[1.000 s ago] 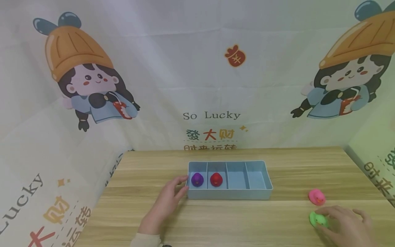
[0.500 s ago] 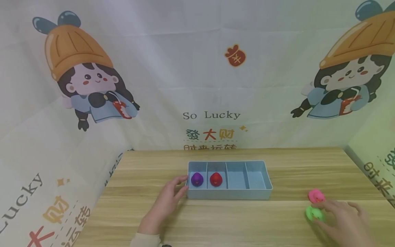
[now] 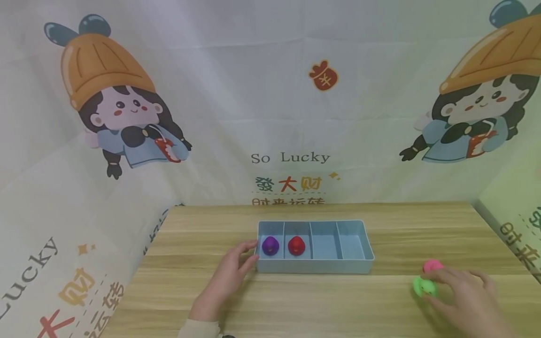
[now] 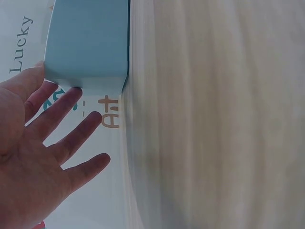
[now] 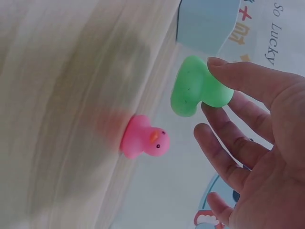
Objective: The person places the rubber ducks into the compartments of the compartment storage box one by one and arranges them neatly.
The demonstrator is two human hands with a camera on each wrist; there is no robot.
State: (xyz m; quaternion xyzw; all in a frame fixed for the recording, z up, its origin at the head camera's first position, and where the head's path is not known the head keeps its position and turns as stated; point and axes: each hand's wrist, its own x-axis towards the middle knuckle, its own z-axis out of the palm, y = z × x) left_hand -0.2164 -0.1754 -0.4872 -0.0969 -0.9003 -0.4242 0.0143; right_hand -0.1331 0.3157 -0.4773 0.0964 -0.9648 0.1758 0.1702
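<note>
Your divided tray (image 3: 314, 266) looks matt plastic, the surface (image 3: 321, 305) beneath it wood-grained, the green duck (image 3: 423, 287) right of it smooth.

Your left hand (image 3: 231, 268) is bare beyond a pale beige sleeve (image 3: 199, 328); a small dark piece (image 3: 228, 336) shows beside the cuff.

Rubber ducks (image 3: 297, 246): 4 total, 1 purple duck (image 3: 270, 246), 1 red one, 1 pink duck (image 5: 143, 138), 1 green duck (image 5: 190, 88). Blue divided tray (image 3: 314, 266) x1, with 3 dividers (image 3: 311, 246) making 4 compartments (image 3: 325, 249), 2 of those with 1 duck each; 1 wood-grain tabletop (image 3: 203, 230), 1 left hand (image 3: 231, 268), 1 right hand (image 3: 469, 295), 1 beige cuff (image 3: 200, 328). Backdrop prints, head view: 2 cartoon girls (image 3: 131, 112), 2 orange hats (image 3: 105, 65), 2 red drinks (image 3: 165, 149), 1 red pouch (image 3: 324, 77).
</note>
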